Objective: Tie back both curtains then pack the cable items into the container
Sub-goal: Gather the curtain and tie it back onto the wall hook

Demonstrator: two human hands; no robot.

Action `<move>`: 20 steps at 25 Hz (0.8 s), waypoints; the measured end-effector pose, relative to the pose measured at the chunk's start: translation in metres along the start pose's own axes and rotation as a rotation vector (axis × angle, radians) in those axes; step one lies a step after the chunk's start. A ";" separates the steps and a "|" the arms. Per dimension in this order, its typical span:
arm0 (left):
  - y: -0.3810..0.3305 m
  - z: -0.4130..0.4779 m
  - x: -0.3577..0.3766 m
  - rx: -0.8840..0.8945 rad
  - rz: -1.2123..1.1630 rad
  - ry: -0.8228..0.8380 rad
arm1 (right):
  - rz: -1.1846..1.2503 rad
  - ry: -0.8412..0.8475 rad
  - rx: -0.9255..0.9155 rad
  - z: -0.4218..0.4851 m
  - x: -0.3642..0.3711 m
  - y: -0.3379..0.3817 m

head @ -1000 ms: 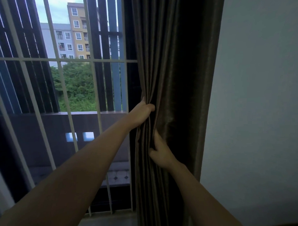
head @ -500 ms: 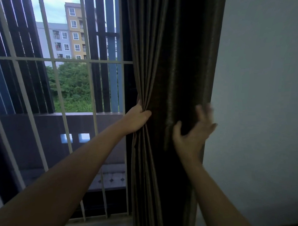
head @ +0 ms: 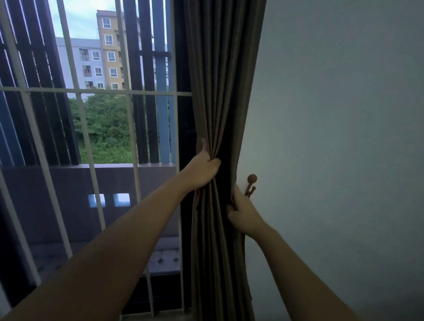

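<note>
A dark brown curtain [head: 218,88] hangs gathered into a narrow bunch at the right side of the window. My left hand [head: 203,169] grips its left edge, with fingers wrapped into the folds. Just below and to the right, my right hand [head: 243,213] clutches the curtain's right edge. A brown wooden tieback hook [head: 251,183] with round knobs sticks out of the wall just above my right hand. No tieback cord, cable items or container are in view.
White window bars [head: 85,131] cover the glass on the left, with a balcony wall, trees and apartment blocks outside. A plain pale wall [head: 337,144] fills the right half. A strip of floor shows at the bottom.
My right hand, open against the curtain's right side half a second ago, has closed on its right edge. The curtain is bunched narrower, and the wall hook has come into sight.
</note>
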State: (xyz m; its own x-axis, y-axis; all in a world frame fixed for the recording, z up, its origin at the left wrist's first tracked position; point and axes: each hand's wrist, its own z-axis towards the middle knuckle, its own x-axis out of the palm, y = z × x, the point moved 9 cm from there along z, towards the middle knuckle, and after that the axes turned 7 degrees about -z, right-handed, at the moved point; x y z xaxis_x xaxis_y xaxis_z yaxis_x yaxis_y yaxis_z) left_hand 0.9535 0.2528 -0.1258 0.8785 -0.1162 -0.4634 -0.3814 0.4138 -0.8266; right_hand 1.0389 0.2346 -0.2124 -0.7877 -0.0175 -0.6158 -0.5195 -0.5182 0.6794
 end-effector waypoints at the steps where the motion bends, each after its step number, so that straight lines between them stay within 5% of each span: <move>1: 0.002 0.001 0.000 -0.006 0.002 -0.001 | 0.023 0.001 -0.009 0.000 0.003 0.003; 7: 0.003 -0.001 0.010 -0.061 -0.119 0.018 | 0.016 0.059 0.000 0.001 0.022 0.011; 11: -0.007 -0.003 0.013 0.006 0.053 0.000 | 0.051 0.053 0.026 0.000 0.036 0.021; 16: -0.010 -0.012 -0.012 0.072 0.087 -0.142 | 0.530 -0.111 0.187 0.000 0.025 0.009; 20: -0.002 -0.018 -0.030 0.087 -0.010 -0.306 | 0.656 -0.267 0.227 0.025 0.001 0.006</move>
State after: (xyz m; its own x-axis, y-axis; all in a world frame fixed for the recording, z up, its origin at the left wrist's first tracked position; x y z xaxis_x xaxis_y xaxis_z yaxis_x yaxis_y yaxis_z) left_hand 0.9229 0.2393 -0.1155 0.9330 0.1509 -0.3269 -0.3577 0.4916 -0.7940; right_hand 1.0266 0.2523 -0.1990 -0.9983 -0.0389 0.0431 0.0524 -0.2825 0.9578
